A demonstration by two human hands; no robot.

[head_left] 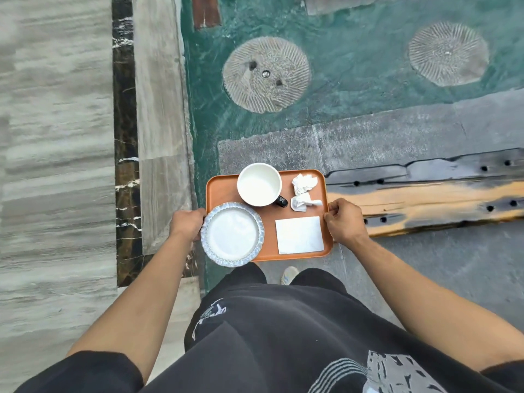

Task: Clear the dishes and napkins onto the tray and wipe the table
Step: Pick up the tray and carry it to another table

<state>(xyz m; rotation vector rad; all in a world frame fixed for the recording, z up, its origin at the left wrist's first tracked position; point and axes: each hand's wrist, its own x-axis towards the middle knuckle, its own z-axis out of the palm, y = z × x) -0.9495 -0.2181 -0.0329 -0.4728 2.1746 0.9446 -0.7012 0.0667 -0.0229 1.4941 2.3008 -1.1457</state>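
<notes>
Both hands gripped the tray (224, 191): left hand (185, 224) partly hidden behind the plate (232, 234), right hand (341, 222) at the opposite edge; the mug (259, 184) handle was mostly obscured.

1. The orange tray (268, 214) sits level between my two grips, rounded corners, low rim.
2. At its 11 o'clock stands a white mug (259, 184), upright and empty, dark handle pointing to 4.
3. At 7 lies a white plate (232, 234) with a blue-grey fluted rim, overhanging the tray's edge.
4. Two crumpled napkins (304, 192) at 1.
5. A flat folded napkin (299, 234) at 5.
</notes>
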